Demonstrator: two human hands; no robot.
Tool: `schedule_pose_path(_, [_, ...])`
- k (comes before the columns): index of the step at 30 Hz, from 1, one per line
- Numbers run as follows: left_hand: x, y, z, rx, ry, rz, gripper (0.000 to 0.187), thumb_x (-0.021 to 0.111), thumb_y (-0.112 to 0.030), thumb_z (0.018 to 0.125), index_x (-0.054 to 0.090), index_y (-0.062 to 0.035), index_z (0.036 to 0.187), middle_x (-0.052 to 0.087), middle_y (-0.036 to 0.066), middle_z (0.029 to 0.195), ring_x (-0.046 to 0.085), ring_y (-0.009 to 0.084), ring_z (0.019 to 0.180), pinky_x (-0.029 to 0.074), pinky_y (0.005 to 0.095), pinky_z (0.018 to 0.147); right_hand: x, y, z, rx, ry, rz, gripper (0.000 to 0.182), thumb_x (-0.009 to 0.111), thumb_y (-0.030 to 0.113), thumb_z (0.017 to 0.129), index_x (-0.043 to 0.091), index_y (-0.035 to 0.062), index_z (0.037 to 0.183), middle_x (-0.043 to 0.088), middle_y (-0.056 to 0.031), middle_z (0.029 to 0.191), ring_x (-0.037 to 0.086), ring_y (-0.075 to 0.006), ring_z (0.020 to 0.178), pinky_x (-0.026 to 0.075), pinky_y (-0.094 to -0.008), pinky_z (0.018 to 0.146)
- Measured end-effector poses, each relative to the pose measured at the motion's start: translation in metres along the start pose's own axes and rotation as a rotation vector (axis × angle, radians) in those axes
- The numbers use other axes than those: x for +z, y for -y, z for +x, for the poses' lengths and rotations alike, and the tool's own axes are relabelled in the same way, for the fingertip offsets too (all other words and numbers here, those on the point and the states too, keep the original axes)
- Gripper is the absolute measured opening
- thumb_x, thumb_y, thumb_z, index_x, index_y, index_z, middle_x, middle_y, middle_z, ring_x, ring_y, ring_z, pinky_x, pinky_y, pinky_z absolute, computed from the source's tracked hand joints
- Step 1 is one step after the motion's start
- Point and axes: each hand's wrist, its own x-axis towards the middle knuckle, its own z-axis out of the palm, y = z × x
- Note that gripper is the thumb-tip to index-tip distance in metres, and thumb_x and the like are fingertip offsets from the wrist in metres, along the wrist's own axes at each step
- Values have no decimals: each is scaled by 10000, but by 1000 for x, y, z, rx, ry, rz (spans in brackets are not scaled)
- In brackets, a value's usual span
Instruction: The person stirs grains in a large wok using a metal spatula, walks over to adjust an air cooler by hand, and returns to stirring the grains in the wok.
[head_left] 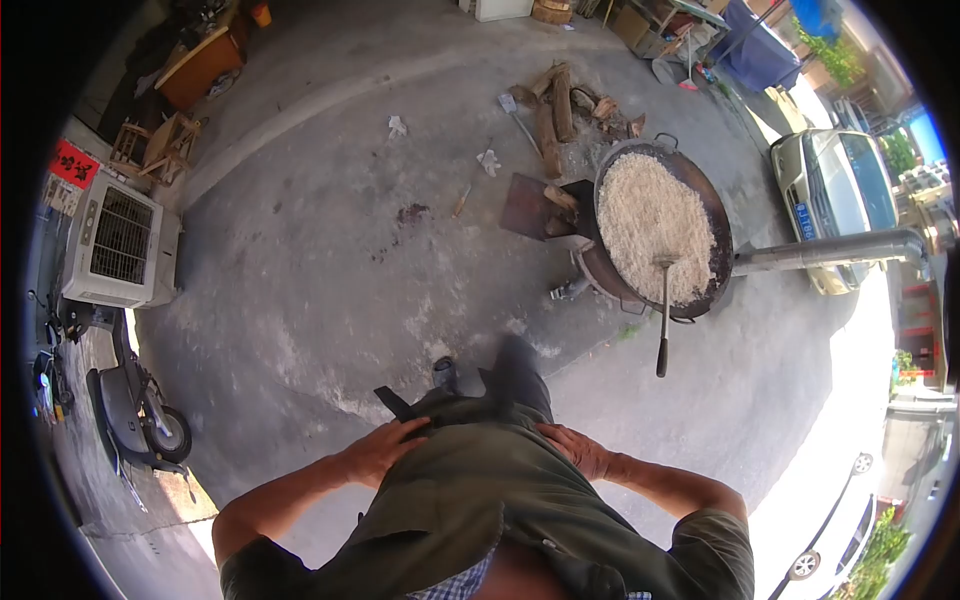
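My left hand (385, 450) rests on the left side of my waist, its fingers lying against the dark green jacket (455, 470). A dark strap end (393, 403) sticks out just beyond its fingertips. My right hand (578, 450) lies flat on the other hip, holding nothing. Ahead and to the right stands a large wok (718, 235), filled with a pale, grainy food (655, 215) that looks like rice. A long-handled spatula (663, 315) leans in it, its blade on the food and its dark grip over the near rim. Both hands are well away from the wok.
A stove mouth (572, 205) with firewood sits left of the wok, near split logs (553, 115) and a small shovel (515, 115). A metal flue pipe (830, 252) runs right toward a parked car (835, 190). An air cooler (120, 245) and scooter (135, 415) stand left.
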Motion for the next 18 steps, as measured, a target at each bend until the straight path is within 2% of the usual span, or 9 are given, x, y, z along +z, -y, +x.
schedule_pose_path(1, [-5,2,-3,0,10,-9,870,809,-414,720,438,-72,1428,281,243,1557,473,433,1261,428,496,1048,5,8,3,21,-9,15,922,759,399,803,281,49,1510,368,-256,1479,463,-413,1312,436,-460,1076])
schedule_pose_path(4, [-14,10,-7,10,78,1,880,808,-415,713,436,-71,1433,289,240,1554,488,412,1246,436,495,1031,15,19,10,60,-35,9,906,758,396,803,297,45,1500,386,-239,1465,487,-402,1286,448,-456,1060])
schedule_pose_path(7, [-22,14,-8,41,97,-10,928,807,-403,741,340,-114,1490,267,278,1560,480,443,1258,436,515,1021,17,22,16,99,-20,89,901,758,389,802,302,45,1498,389,-239,1460,489,-403,1281,448,-447,1061])
schedule_pose_path(10, [-26,19,-6,85,58,2,915,809,-403,700,419,-72,1458,289,239,1554,504,399,1211,443,480,1025,31,21,13,111,-12,48,870,736,389,812,325,21,1484,387,-241,1460,471,-398,1298,437,-439,1076])
schedule_pose_path(13, [-35,19,-4,0,180,32,919,812,-397,693,423,-73,1459,290,239,1553,498,400,1233,441,477,1035,32,24,18,120,-37,39,845,707,399,819,344,6,1473,388,-240,1453,464,-391,1302,430,-441,1084])
schedule_pose_path(16, [-37,25,-7,85,154,28,975,787,-360,761,248,-161,1548,270,281,1559,505,441,1215,451,505,992,37,28,21,129,-56,29,840,698,410,827,340,12,1474,389,-238,1449,468,-387,1293,430,-449,1083])
schedule_pose_path(18, [-39,25,-7,108,134,30,968,779,-362,773,242,-173,1556,263,280,1564,499,444,1221,450,503,993,41,27,21,123,-70,27,835,695,421,833,340,19,1473,387,-236,1449,470,-387,1287,429,-456,1082])
